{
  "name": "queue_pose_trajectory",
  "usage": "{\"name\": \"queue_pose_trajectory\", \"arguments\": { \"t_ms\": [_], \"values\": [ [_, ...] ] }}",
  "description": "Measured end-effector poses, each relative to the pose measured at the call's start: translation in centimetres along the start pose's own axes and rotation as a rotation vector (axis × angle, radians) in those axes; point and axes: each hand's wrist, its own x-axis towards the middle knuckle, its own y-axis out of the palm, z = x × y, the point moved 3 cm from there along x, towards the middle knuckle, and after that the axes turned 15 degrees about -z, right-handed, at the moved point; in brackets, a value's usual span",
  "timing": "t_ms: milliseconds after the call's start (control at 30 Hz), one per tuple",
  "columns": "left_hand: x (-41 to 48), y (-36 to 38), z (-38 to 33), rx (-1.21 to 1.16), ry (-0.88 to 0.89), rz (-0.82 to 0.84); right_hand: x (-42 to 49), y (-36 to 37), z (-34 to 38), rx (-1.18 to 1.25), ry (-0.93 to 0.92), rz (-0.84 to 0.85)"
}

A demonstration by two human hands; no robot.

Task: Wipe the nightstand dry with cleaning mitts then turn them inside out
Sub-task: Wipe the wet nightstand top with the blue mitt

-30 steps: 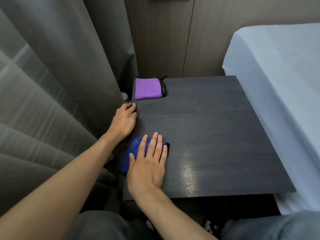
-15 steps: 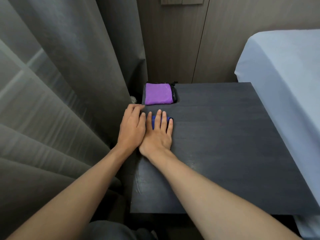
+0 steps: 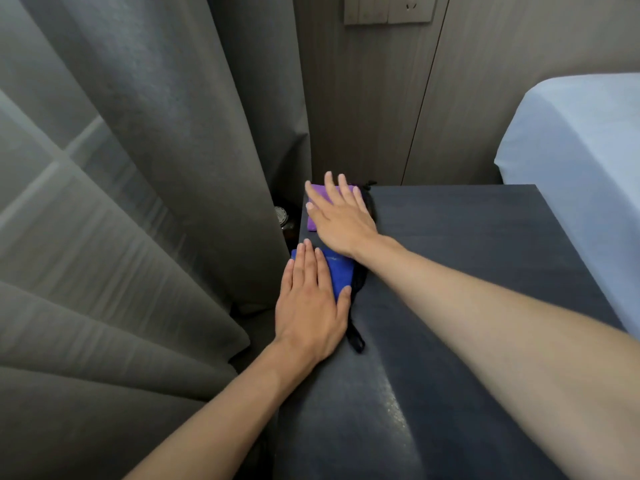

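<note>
head view shows a dark nightstand (image 3: pixel 467 271) seen from above, and both bare hands lie flat on its left side. the left hand (image 3: pixel 310 303) rests palm down on the blue mitt (image 3: pixel 341 273), which lies at the left edge of the desk top, near the grey curtain (image 3: pixel 156 202). its fingers are straight and close together and the thumb is spread to the right, so this grip is wide and flat, it presses on the mitt but does not close around it. a dark strap or loop (image 3: pixel 356 339) of the blue mitt comes out just right of the wrist and lies on the desk surface. the right hand (image 3: pixel 341 218) reaches across, further back, and lies palm down on the purple mitt (image 3: pixel 313 221) in the back left corner of the nightstand. its fingers are also spread and straight, so this grip too is wide, only covering the mitt from above. the two mitts are near each other, the purple one behind the blue one, and the right wrist passes over the far end of the blue mitt. some shiny patches show on the front part of the nightstand top. a bed with a pale sheet (image 3: pixel 581 174) stands to the right, and a wall socket panel (image 3: pixel 389 8) is on the wall above.
</note>
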Motion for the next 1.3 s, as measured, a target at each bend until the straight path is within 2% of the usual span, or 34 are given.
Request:
{"name": "queue_pose_trajectory", "arguments": {
  "t_ms": [67, 133, 233, 667, 900, 967, 1033, 1100, 1167, 1233, 1300],
  "values": [
    [0.3, 0.1, 0.1, 0.015, 0.008, 0.021, 0.8, 1.1, -0.7, -0.085, -0.012, 0.208],
    [0.6, 0.1, 0.2, 0.022, 0.017, 0.046, 0.8, 1.6, -1.7, -0.145, -0.025, 0.261],
    [1.6, 0.4, 0.2, 0.037, 0.009, 0.061, 0.6, 1.2, -3.1, -0.182, -0.037, 0.237],
    [11.2, 3.6, -0.2, 0.102, -0.042, 0.126, -1.9, -2.4, -11.7, -0.174, 0.148, 0.168],
    [16.0, 5.3, -0.9, 0.067, -0.066, 0.167, -4.0, -3.0, -12.5, -0.168, 0.143, 0.150],
    [16.8, 5.1, -1.0, -0.022, -0.106, 0.183, -4.0, -3.0, -12.4, -0.168, 0.143, 0.150],
    [16.9, 4.0, -0.4, -0.260, -0.137, 0.161, -3.7, -3.2, -12.2, -0.135, 0.153, 0.143],
    [16.3, 2.9, 1.0, -0.399, -0.026, 0.092, -3.0, -3.5, -11.9, -0.055, 0.188, 0.076],
    [15.2, 2.6, 2.5, -0.275, 0.167, 0.077, -2.4, -3.8, -11.7, 0.002, 0.207, -0.068],
    [14.3, 3.0, 3.6, -0.222, 0.239, 0.086, -2.6, -4.1, -11.4, 0.043, 0.203, -0.238],
    [14.0, 3.3, 3.7, -0.230, 0.280, -0.013, -3.4, -4.2, -11.1, 0.102, 0.205, -0.352]
  ]
}}
